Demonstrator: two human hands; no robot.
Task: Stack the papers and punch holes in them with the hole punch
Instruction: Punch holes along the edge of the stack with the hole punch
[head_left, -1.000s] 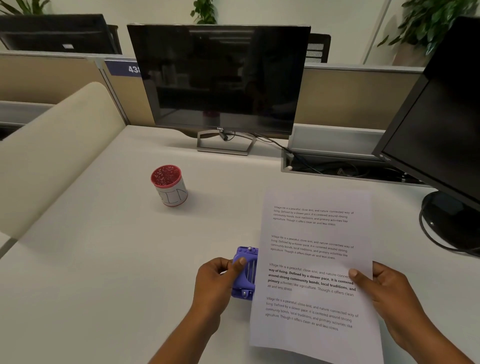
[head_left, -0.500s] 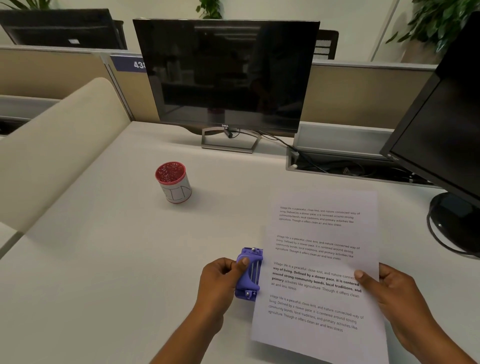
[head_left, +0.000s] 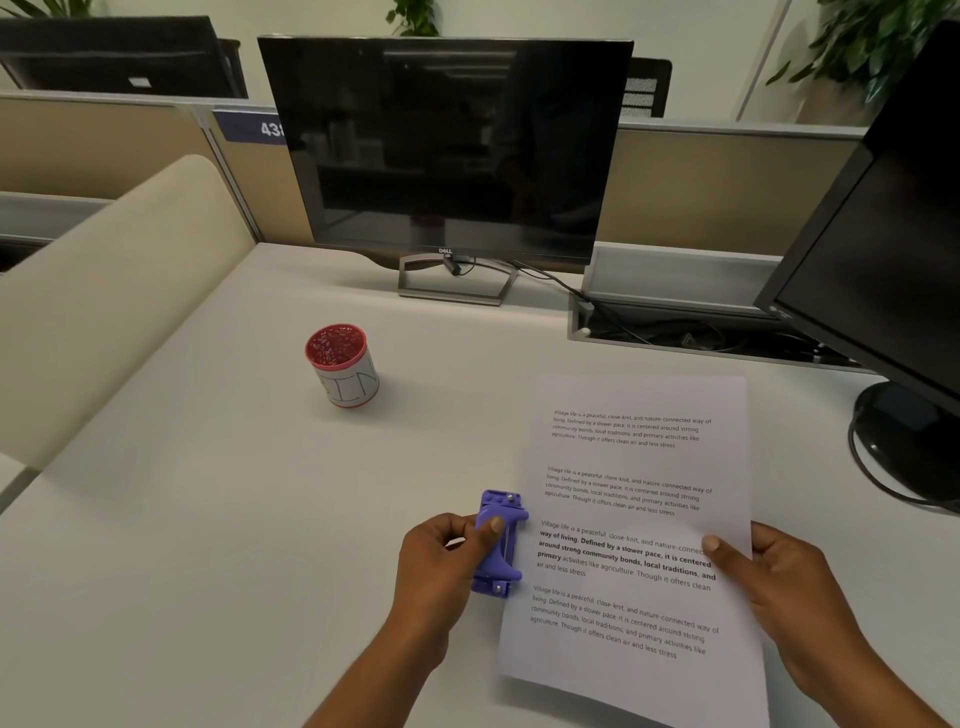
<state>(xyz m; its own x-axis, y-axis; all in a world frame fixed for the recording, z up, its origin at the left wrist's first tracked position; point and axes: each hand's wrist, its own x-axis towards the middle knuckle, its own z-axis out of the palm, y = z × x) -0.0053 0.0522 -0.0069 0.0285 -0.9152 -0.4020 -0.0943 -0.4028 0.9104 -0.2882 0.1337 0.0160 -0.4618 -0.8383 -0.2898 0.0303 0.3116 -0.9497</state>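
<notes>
White printed papers (head_left: 639, 514) lie on the desk at the right front, their left edge tucked into a purple hole punch (head_left: 497, 543). My left hand (head_left: 447, 564) grips the punch from the left, thumb pressed on its top lever. The right edge of the papers is pinched by my right hand (head_left: 769, 577), thumb on top of the sheet. How many sheets are in the stack cannot be told.
A red-rimmed cup (head_left: 343, 364) stands to the far left of the papers. A monitor (head_left: 447, 150) stands at the back, a second monitor (head_left: 893, 260) with its round base at the right. An open cable tray (head_left: 675, 327) runs behind the papers.
The hands, punch and papers keep the same hold. Only the head camera has drifted slightly, shifting the scene a little in view.
</notes>
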